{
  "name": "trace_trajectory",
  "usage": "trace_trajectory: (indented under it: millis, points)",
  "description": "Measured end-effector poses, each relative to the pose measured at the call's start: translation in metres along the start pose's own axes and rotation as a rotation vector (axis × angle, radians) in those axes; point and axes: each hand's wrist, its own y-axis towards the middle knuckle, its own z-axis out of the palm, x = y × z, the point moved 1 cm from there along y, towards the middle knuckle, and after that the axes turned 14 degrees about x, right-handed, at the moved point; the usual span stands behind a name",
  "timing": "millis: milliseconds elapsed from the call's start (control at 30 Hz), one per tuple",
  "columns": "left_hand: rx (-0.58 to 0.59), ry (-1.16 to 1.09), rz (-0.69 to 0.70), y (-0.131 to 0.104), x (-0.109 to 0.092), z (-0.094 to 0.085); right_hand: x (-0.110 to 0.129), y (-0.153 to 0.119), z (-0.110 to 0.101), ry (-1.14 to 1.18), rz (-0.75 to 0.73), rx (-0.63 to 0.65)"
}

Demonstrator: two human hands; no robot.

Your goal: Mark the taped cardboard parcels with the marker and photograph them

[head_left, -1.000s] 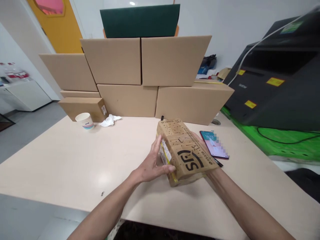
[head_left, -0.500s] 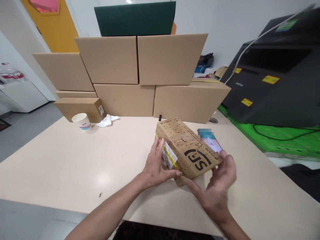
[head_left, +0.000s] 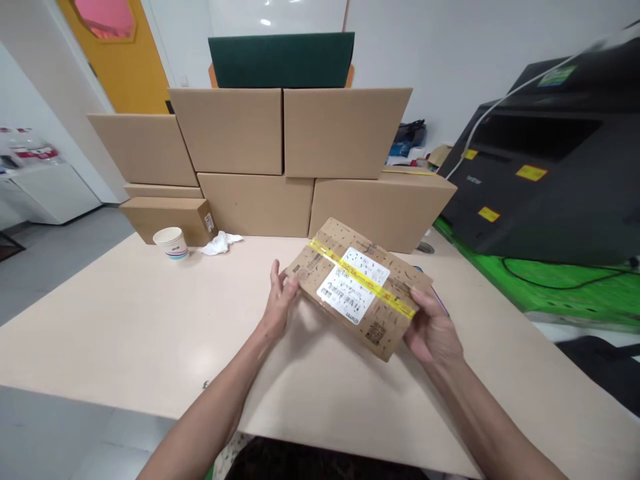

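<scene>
the cup (head_left: 171,245) stands left of the parcel (head_left: 357,288).

The parcel (head_left: 395,273) is dull cardboard with shiny plastic tape (head_left: 367,282) and a paper label (head_left: 350,300). The desk (head_left: 125,320) is smooth and a bit shiny. The cup (head_left: 171,244) and crumpled tissue (head_left: 217,244) look like paper. The boxes (head_left: 345,137) are smooth, dull cardboard.

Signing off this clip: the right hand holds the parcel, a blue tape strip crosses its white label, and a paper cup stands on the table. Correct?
Not quite: the tape strip across the white label is yellow, not blue, as the head view shows. The right hand does hold the parcel, and the paper cup stands on the table.
</scene>
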Motion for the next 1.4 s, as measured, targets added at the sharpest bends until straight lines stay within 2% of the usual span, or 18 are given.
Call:
trace_trajectory:
  millis: [133, 233, 333, 400, 500, 600, 733, 867, 967, 1067, 1200, 1300, 1400]
  points:
    - [0.056, -0.045, 0.077, 0.003, -0.017, -0.002, -0.005, 0.011, 0.015, 0.148, 0.285, 0.097]
    - [-0.02, -0.039, 0.148, 0.004, -0.02, -0.007, -0.013, 0.013, 0.015, 0.145, 0.5, 0.173]
    - [-0.1, -0.036, 0.209, 0.007, -0.018, -0.014, -0.022, 0.007, 0.011, 0.062, 0.592, 0.272]
    - [-0.118, -0.023, 0.233, 0.008, -0.017, -0.017, -0.028, 0.002, 0.009, 0.015, 0.565, 0.33]
    - [-0.092, 0.006, 0.255, 0.006, -0.017, -0.017, -0.037, -0.003, 0.008, -0.011, 0.432, 0.368]
    - [0.022, 0.077, 0.327, 0.001, -0.019, -0.014, -0.046, 0.001, 0.005, -0.023, 0.279, 0.348]
    - [0.169, 0.242, 0.425, -0.005, -0.02, -0.014, -0.054, 0.02, -0.001, -0.083, 0.092, 0.295]
    - [0.315, 0.49, 0.554, -0.008, -0.023, -0.013, -0.063, 0.038, 0.001, -0.213, 0.002, 0.37]
    - [0.43, 0.682, 0.622, -0.011, -0.025, -0.008, -0.068, 0.041, 0.008, -0.227, -0.02, 0.399]
    - [0.372, 0.732, 0.563, -0.012, -0.024, -0.006, -0.069, 0.037, 0.013, -0.176, 0.025, 0.371]
    - [0.225, 0.616, 0.334, -0.007, -0.017, -0.009, -0.066, 0.026, 0.013, -0.168, 0.05, 0.434]
    - [0.257, 0.526, 0.205, -0.003, -0.011, -0.01, -0.066, 0.017, 0.009, -0.188, -0.007, 0.443]
    - [0.297, 0.557, 0.151, -0.004, -0.008, -0.01, -0.065, 0.007, 0.009, -0.198, -0.095, 0.453]
